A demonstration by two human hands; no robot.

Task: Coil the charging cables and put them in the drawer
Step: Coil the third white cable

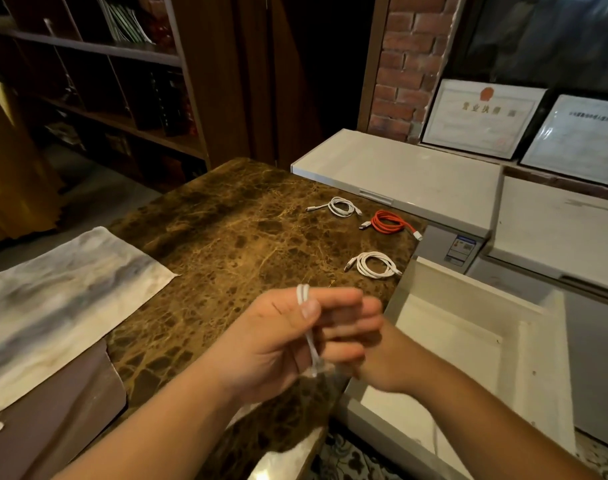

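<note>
My left hand [278, 337] pinches a white charging cable [307, 327] under the thumb, with loops rising above the fist and the rest hanging below. My right hand [368, 348] is blurred right behind the left fingers, touching the same cable. Three coiled cables lie on the brown marble counter [226, 230]: a white cable [340, 206] at the far edge, a red cable [391, 223] beside it, and another white cable [373, 265] nearer me. The open white drawer [524, 341] stands to the right of the counter, its inside bare.
A grey-white cloth [53, 306] covers the counter's left part. White chest freezers [417, 178] stand behind the drawer, with framed certificates [479, 116] leaning on the wall. Dark wooden shelves [105, 81] fill the left background.
</note>
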